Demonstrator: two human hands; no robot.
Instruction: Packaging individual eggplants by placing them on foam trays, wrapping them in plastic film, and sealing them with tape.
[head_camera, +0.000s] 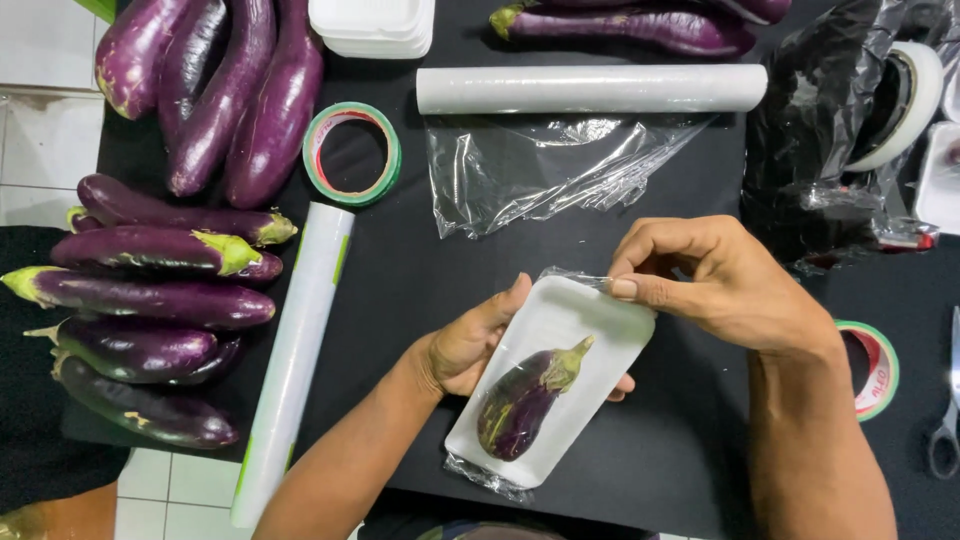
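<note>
On a black table (650, 440), a white foam tray (560, 350) holds one glossy purple eggplant (525, 400) under clear film (560, 280). The left hand (470, 345) cups the tray's side; the right hand (700, 280) pinches film at its top edge. Thin film may tear if overstretched.

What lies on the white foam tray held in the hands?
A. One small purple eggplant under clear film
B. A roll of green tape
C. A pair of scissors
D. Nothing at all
A: the white foam tray carries one small purple eggplant under clear film, held by the left hand and right hand.
</note>
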